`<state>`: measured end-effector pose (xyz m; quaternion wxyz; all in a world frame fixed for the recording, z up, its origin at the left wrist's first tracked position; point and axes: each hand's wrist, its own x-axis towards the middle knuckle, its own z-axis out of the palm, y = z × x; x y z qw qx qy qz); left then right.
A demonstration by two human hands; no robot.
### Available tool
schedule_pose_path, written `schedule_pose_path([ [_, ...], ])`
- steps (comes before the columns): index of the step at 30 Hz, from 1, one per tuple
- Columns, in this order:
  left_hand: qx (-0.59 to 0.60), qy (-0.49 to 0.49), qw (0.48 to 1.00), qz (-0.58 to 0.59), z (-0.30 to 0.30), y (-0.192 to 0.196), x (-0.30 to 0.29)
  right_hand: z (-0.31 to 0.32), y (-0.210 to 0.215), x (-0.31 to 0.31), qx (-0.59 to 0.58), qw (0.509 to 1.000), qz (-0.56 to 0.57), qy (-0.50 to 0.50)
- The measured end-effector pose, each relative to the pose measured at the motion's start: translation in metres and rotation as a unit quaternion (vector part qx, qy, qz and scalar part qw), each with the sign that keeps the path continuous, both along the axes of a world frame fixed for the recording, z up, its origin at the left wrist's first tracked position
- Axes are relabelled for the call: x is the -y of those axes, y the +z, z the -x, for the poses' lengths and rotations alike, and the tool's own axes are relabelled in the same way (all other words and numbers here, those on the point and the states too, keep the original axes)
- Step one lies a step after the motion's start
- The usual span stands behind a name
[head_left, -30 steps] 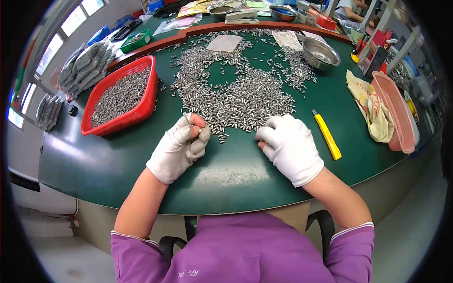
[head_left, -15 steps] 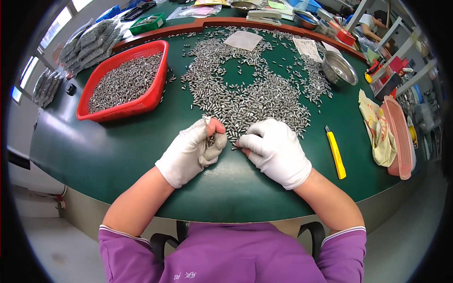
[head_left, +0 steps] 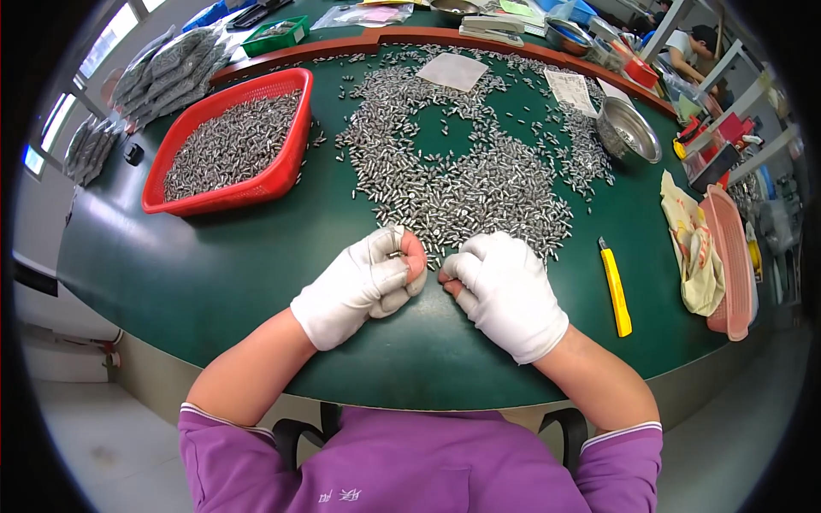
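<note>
A heap of small silvery cylindrical metal pieces [head_left: 479,192] spreads over the green table [head_left: 248,265], its near edge just beyond my hands. My left hand [head_left: 359,282], in a white glove with bare fingertips showing, is curled closed at that edge. Small metal pieces showed in its palm half a second ago; the fingers now cover them. Close beside it on the right, my right hand [head_left: 509,295], gloved the same way, has thumb and fingers pinched together. Whatever its fingertips hold is too small or hidden to tell.
A red plastic basket [head_left: 301,141] full of similar pieces stands at left. At right lie a yellow utility knife [head_left: 616,291], a metal bowl [head_left: 646,141], a cloth [head_left: 694,256] and a pink basket [head_left: 727,265]. Grey filled bags [head_left: 162,68] are stacked far left; a person [head_left: 688,51] sits far right.
My left hand has turned and closed over the metal pieces in its palm. My right fingertips have left the piece they were touching or holding. The whole view has shifted slightly.
</note>
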<state>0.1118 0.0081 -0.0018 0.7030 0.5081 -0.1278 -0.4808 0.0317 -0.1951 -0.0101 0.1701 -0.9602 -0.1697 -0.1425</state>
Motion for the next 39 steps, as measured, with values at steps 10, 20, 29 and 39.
schedule_pose_path([
  [10,0.021,-0.058,0.995,-0.073,0.005,0.008,0.005,-0.002,-0.001,0.002,0.067,0.984,-0.154,0.052],
  [20,0.032,-0.054,0.996,-0.064,0.002,0.000,0.002,-0.001,0.002,0.010,0.052,0.983,-0.168,0.044],
  [29,0.050,-0.055,0.994,-0.086,0.005,0.001,0.004,-0.002,0.003,0.007,0.049,0.987,-0.146,0.053],
  [39,0.070,-0.049,0.993,-0.083,0.004,-0.001,0.004,-0.003,0.005,0.005,0.064,0.989,-0.126,0.033],
])
